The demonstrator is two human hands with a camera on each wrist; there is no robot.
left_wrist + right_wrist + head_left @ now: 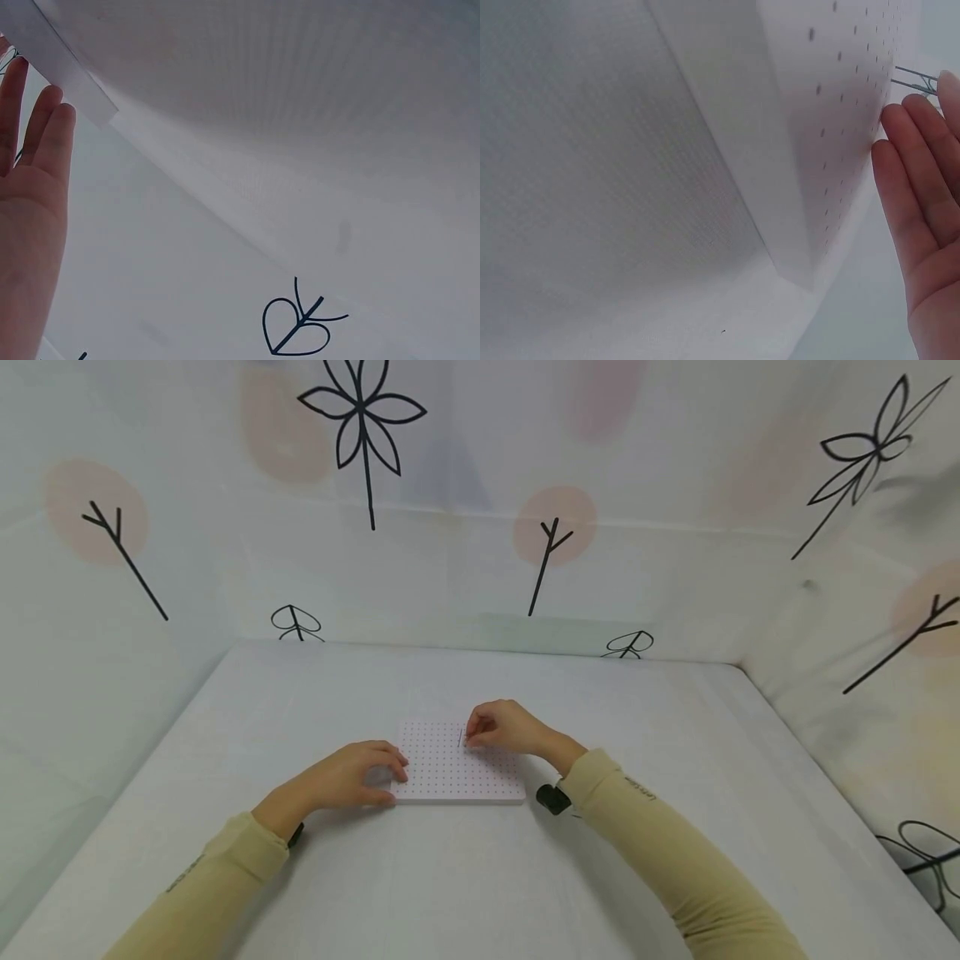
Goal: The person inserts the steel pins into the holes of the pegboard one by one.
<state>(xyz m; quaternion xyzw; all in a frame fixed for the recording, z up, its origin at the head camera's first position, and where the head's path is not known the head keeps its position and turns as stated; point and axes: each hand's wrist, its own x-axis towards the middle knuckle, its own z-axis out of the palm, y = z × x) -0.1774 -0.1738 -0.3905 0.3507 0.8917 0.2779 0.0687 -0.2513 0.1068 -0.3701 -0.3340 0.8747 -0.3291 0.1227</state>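
Observation:
A white board [435, 777] dotted with rows of small holes lies flat on the table. At its left edge rests my left hand [348, 777], fingertips on the board and thumb by the near left corner. In the left wrist view, the fingers [54, 139] look fairly straight beside the board's edge. Over the board's far right part, my right hand [506, 727] pinches something thin and dark, like a pin, between thumb and forefinger. Just left of those fingertips a thin dark pin [460, 737] stands up from the board. Two thin dark shafts [911, 73] show near the fingertips in the right wrist view.
White cloth covers the table [480, 877]. Behind and at the sides hangs a pale curtain [465, 568] with plant drawings. A dark wrist device [553, 799] sits under the right sleeve, close to the board's right edge.

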